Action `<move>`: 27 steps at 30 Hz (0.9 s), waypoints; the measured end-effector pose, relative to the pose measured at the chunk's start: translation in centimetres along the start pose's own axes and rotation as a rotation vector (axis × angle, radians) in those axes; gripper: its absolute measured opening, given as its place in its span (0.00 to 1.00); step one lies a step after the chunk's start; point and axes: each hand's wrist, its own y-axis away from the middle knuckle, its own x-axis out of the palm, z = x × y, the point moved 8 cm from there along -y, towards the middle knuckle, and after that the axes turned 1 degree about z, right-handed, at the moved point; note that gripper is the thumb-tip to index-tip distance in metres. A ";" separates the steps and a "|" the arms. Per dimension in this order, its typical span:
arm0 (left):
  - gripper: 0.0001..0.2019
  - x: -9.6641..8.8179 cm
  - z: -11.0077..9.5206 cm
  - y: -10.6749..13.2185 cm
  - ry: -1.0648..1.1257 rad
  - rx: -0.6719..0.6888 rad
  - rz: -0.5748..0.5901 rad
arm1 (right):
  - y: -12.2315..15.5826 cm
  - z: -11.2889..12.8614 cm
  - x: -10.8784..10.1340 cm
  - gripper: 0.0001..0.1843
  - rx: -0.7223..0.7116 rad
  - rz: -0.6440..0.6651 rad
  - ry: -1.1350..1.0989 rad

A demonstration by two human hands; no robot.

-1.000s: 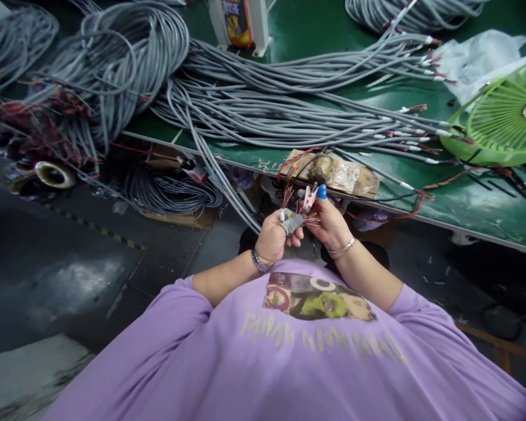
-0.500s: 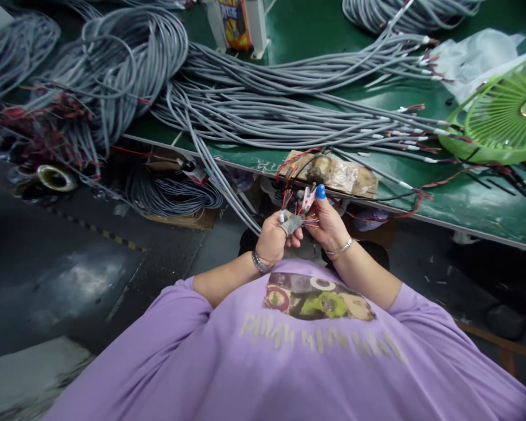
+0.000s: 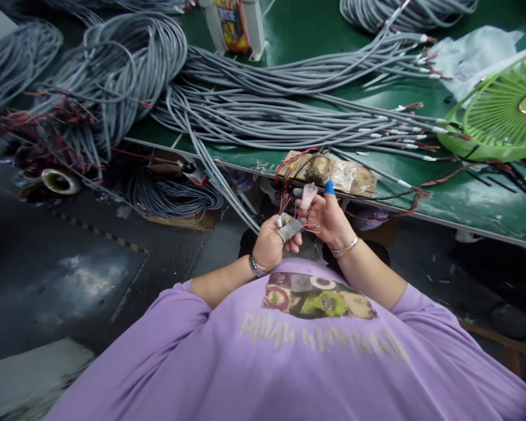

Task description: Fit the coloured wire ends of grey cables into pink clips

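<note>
My left hand (image 3: 269,240) is closed round the end of a grey cable (image 3: 245,213), its thumb in a worn grey cover. Thin coloured wires (image 3: 310,228) fan out past the thumb, pointing right. Beside them is my right hand (image 3: 333,221), its thumb in a blue finger cot raised apart from the fingers. A pale pink wrap (image 3: 307,196), blurred, appears to be on its index finger. I see nothing gripped in that hand. Just beyond, more coloured wires (image 3: 284,199) hang at the bench edge by a tape-covered block (image 3: 350,175).
Long grey cables (image 3: 289,120) with stripped ends lie across the green bench (image 3: 477,193). Coiled bundles (image 3: 131,64) are heaped at the left. A green fan (image 3: 504,111), a plastic bag (image 3: 473,58) and pliers (image 3: 519,178) are at the right. Another coil (image 3: 175,196) sits below the bench.
My right hand has shifted slightly right, and its thumb has parted from the pink-wrapped finger. My left hand stays closed on the cable, almost in the same place.
</note>
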 end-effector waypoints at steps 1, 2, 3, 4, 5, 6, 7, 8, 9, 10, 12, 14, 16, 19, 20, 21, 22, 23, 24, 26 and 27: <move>0.20 0.0 0.0 0.1 0.006 -0.006 0.015 | 0.1 0.1 0.0 0.29 0.005 -0.002 -0.004; 0.20 0.1 0.0 0.2 0.012 -0.012 0.032 | 0.1 0.1 -0.1 0.26 0.007 -0.007 -0.003; 0.20 0.2 0.0 0.2 0.016 -0.019 0.052 | 0.2 0.1 -0.2 0.23 0.007 -0.011 0.003; 0.19 0.3 0.0 0.2 0.022 -0.027 0.070 | 0.2 0.0 -0.2 0.20 0.004 -0.013 0.011; 0.19 0.4 0.0 0.2 0.029 -0.039 0.085 | 0.2 0.0 -0.3 0.17 -0.004 -0.012 0.018; 0.19 0.5 0.0 0.1 0.038 -0.054 0.095 | 0.2 0.0 -0.3 0.16 -0.014 -0.009 0.022; 0.19 0.5 0.0 -0.1 0.049 -0.071 0.099 | 0.2 -0.1 -0.3 0.16 -0.026 -0.005 0.021; 0.20 0.6 0.0 -0.2 0.060 -0.088 0.097 | 0.2 -0.1 -0.3 0.17 -0.036 -0.003 0.017; 0.20 0.6 0.1 -0.3 0.070 -0.103 0.094 | 0.2 -0.1 -0.3 0.18 -0.046 -0.007 0.010; 0.21 0.6 0.1 -0.4 0.079 -0.113 0.090 | 0.2 -0.1 -0.4 0.20 -0.054 -0.014 0.006; 0.22 0.7 0.2 -0.6 0.091 -0.122 0.087 | 0.0 -0.1 -0.4 0.24 -0.063 -0.028 0.001; 0.22 0.7 0.2 -0.7 0.099 -0.122 0.082 | -0.3 -0.2 -0.5 0.26 -0.066 -0.027 0.000; 0.22 0.7 0.3 -0.8 0.103 -0.122 0.070 | -0.6 -0.4 -0.5 0.25 -0.070 -0.011 -0.005; 0.23 0.6 0.4 -0.9 0.113 -0.129 0.051 | -0.9 -0.5 -0.6 0.24 -0.072 0.013 -0.019; 0.23 0.6 0.5 -1.0 0.116 -0.134 0.047 | -0.9 -0.6 -0.6 0.23 -0.066 0.014 -0.023; 0.23 0.6 0.6 -1.0 0.119 -0.138 0.043 | -0.9 -0.7 -0.7 0.23 -0.056 0.011 -0.027; 0.23 0.5 0.7 -1.1 0.122 -0.142 0.040 | -1.0 -0.8 -0.8 0.23 -0.045 0.004 -0.029; 0.23 0.5 0.8 -1.2 0.125 -0.143 0.037 | -1.0 -0.8 -0.8 0.23 -0.035 -0.006 -0.028; 0.23 0.5 0.9 -1.2 0.129 -0.145 0.035 | -1.0 -0.8 -0.9 0.22 -0.028 -0.015 -0.023; 0.23 0.5 1.0 -1.3 0.135 -0.149 0.033 | -1.0 -0.8 -0.9 0.22 -0.023 -0.026 -0.016; 0.23 0.5 1.1 -1.3 0.136 -0.153 0.032 | -1.0 -0.8 -0.8 0.22 -0.028 -0.029 -0.018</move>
